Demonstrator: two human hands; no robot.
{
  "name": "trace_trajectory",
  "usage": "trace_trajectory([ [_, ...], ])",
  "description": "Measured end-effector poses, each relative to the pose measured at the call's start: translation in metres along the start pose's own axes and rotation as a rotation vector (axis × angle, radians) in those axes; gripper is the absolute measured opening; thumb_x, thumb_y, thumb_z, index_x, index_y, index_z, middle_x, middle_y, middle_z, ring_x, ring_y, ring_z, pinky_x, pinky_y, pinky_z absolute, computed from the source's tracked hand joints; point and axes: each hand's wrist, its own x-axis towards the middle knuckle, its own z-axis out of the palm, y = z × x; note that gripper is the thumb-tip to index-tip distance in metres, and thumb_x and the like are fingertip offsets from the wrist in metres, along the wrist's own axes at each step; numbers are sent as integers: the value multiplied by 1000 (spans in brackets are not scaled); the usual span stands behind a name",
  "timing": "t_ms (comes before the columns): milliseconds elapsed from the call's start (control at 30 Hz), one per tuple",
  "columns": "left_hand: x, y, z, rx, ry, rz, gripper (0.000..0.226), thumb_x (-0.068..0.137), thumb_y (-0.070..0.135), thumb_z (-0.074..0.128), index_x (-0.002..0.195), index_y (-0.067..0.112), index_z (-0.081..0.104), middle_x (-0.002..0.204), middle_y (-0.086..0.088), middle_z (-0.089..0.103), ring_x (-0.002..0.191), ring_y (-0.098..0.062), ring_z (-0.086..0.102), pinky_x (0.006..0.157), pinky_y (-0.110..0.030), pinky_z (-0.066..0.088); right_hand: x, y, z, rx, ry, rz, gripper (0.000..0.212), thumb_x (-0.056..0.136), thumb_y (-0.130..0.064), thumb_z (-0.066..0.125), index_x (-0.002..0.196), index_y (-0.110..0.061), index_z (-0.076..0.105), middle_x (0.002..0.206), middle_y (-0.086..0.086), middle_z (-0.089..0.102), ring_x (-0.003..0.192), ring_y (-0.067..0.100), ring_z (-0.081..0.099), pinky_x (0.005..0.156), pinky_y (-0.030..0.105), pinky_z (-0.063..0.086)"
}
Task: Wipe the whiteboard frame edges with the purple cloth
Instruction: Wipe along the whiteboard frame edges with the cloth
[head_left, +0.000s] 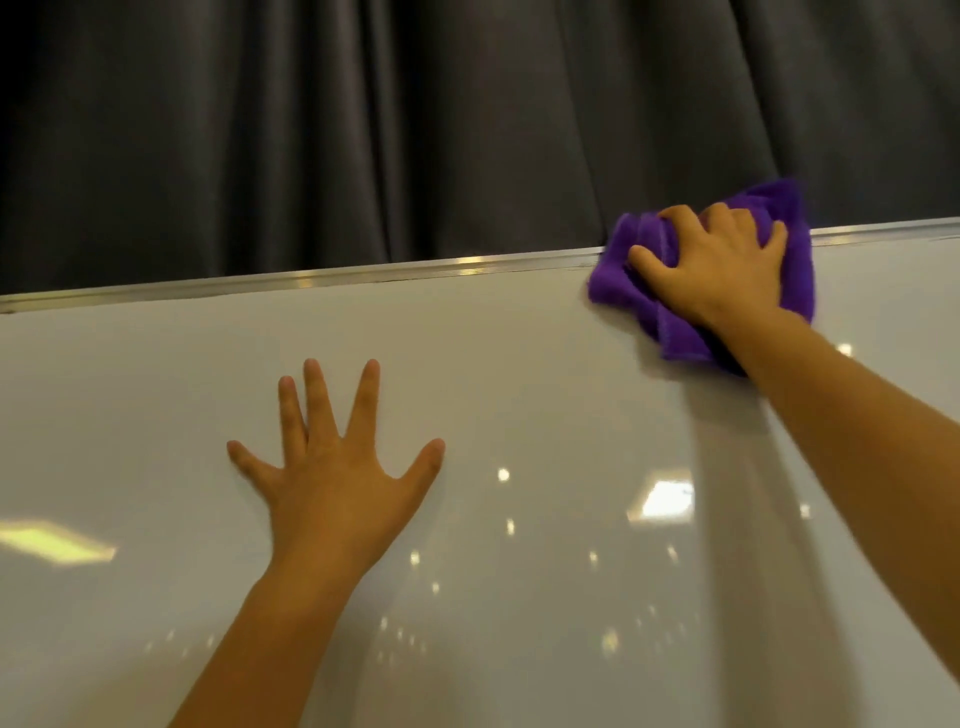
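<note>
A glossy whiteboard (519, 389) fills the lower part of the view. Its silver top frame edge (363, 275) runs from lower left to upper right. My right hand (722, 265) presses a bunched purple cloth (623, 283) over that top edge at the right, fingers curled into the fabric. The cloth hangs partly over the frame and partly on the board face. My left hand (337, 467) lies flat on the board below the frame, fingers spread, holding nothing.
A dark grey pleated curtain (415, 130) hangs behind the board. Ceiling lights reflect on the board surface. The board's side and bottom edges are out of view.
</note>
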Motion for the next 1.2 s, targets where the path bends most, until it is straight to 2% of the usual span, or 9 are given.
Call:
trace_trajectory([
  [133,-10,44,-1,-73,36,5,88,81,68,23,147,27,-18,155,-3,-26,144,-21,-21,111,-64,-6,-12,-63,10,38,22,49,63,82,-60,36,130,-18,42,134,17,41,129,35,30,108,65,4],
  [233,-29,92,6,-58,56,118,88,74,80,6,143,34,-25,155,-3,-27,143,-22,-23,109,-61,-12,-19,-96,14,71,41,-110,64,83,-62,35,131,-21,40,133,13,43,128,34,32,107,65,2],
  [300,-34,108,9,-30,43,101,94,62,87,-10,138,36,-33,154,-4,-28,141,-27,-27,108,-61,-13,-18,-95,13,91,36,-214,64,83,-65,34,134,-25,37,134,9,43,128,31,33,108,63,3],
  [467,-38,118,10,-23,39,86,90,54,88,-13,123,41,-46,151,-1,-34,140,-25,-30,110,-60,-11,-9,-29,0,76,22,-347,67,81,-68,30,135,-30,34,133,8,44,126,30,36,110,60,10],
  [700,-40,126,18,-12,23,114,92,54,88,-18,129,41,-42,148,3,-39,139,-22,-32,111,-57,-12,3,112,-20,11,-48,-211,73,78,-70,26,138,-30,31,139,11,39,130,33,32,111,58,9],
  [833,-40,126,20,-13,35,108,94,55,89,-16,133,41,-37,146,5,-39,139,-21,-31,111,-55,-14,8,151,-24,19,-60,-129,71,81,-69,28,139,-29,30,141,12,38,132,35,31,112,58,9],
  [967,-40,123,18,-9,42,101,93,57,89,-13,134,41,-34,146,5,-38,140,-21,-29,112,-55,-12,6,132,-17,26,8,-17,61,87,-62,36,137,-27,33,138,14,39,131,35,31,111,60,7],
  [1067,-39,122,16,-16,27,94,93,60,88,-8,135,39,-32,149,4,-34,141,-22,-26,112,-56,-10,-5,86,-8,50,38,66,65,84,-60,37,138,-24,32,143,16,33,135,35,23,108,64,2],
  [1200,-38,123,15,2,1,80,93,56,87,-8,131,40,-37,148,3,-37,141,-23,-27,112,-56,-9,-21,4,8,98,5,-188,68,82,-63,35,140,-28,28,148,10,29,138,32,20,108,63,-1],
])
